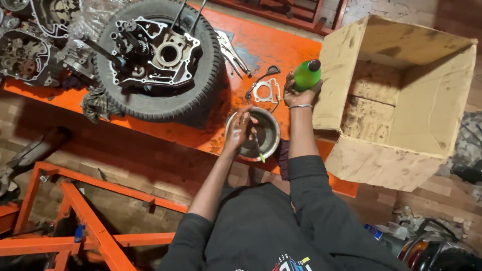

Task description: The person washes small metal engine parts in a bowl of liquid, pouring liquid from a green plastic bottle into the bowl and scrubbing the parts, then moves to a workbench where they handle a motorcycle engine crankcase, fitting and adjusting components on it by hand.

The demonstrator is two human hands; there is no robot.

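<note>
My left hand (240, 128) reaches into a round metal bowl (270, 126) at the front edge of the orange workbench (281, 52), fingers around a thin tool with a green tip (260, 155). My right hand (298, 93) grips a green plastic bottle (307, 75) with a dark cap, held just beyond the bowl. A metal gasket (265, 92) lies flat on the bench between the bowl and the bottle.
A black tyre (201, 88) holds an engine crankcase half (155, 52) on the bench. Pliers (232, 50) lie beside it. More engine parts (25, 55) sit at far left. An open cardboard box (401, 100) stands at right. An orange metal frame (85, 221) lies below.
</note>
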